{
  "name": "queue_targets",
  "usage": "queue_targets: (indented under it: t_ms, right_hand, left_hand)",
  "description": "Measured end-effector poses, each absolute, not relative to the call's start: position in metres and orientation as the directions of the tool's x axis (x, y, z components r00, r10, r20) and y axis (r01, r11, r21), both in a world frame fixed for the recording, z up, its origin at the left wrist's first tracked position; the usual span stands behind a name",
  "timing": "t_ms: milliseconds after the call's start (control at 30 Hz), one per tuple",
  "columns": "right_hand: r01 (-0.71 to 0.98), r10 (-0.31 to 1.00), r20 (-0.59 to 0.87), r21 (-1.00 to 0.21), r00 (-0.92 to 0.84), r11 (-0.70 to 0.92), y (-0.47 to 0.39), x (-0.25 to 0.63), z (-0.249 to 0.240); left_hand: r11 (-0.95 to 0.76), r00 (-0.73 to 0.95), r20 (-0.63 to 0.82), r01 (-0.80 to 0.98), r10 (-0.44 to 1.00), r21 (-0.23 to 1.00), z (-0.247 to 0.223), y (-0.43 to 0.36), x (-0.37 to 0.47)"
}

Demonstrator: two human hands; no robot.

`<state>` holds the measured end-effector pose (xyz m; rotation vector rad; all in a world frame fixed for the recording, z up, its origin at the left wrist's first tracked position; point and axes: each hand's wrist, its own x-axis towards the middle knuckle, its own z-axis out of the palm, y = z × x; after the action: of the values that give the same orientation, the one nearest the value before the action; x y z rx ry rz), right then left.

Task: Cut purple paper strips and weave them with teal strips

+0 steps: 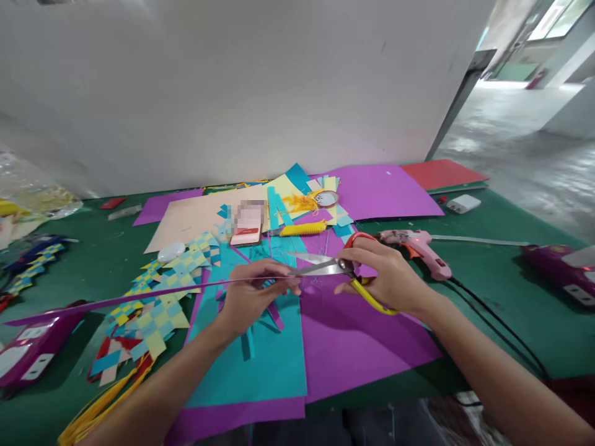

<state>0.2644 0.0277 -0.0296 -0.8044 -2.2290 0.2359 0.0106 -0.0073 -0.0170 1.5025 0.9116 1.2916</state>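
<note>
My left hand (253,294) pinches a long, thin purple paper strip (153,293) near its right end; the strip runs far out to the left. In my right hand (381,272) is a pair of scissors (320,267) with red and yellow handles. The blades are apart and point left, at the strip's end by my left fingertips. Whether they touch the paper I cannot tell. Below both hands lie a teal paper sheet (260,378) and a purple paper sheet (367,353). Cut strips (275,316) lie under my left hand.
Woven paper pieces (162,310) lie left, near a purple power strip (37,347). Behind the hands are a phone (248,226), a yellow-handled cutter (302,229) and a round tasselled piece (326,198). A pink glue gun (418,248) with a black cord lies right.
</note>
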Motion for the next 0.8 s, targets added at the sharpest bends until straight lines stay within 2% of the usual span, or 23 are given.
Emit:
queue_targets:
  t_ms: [233,567,800]
  right_hand:
    - [0.507,0.553,0.591,-0.263,-0.588,0.821,0.0241,0.2605,-0.0306]
    - [0.527,0.561,0.591,-0.252,-0.58,0.811,0.0213,0.2574,-0.0333]
    - [0.53,0.56,0.6,-0.25,-0.572,0.81,0.0206,0.2557,-0.0318]
  left_hand:
    - [-0.321,0.091,0.32,-0.001,0.943,0.947,-0.0192,-0.007,0.009]
    - [-0.291,0.038,0.289,0.117,0.957,0.949,-0.0196,-0.0084,0.0106]
    - [-0.304,0.092,0.297,0.068,0.95,0.95,-0.0187,-0.0081,0.0102]
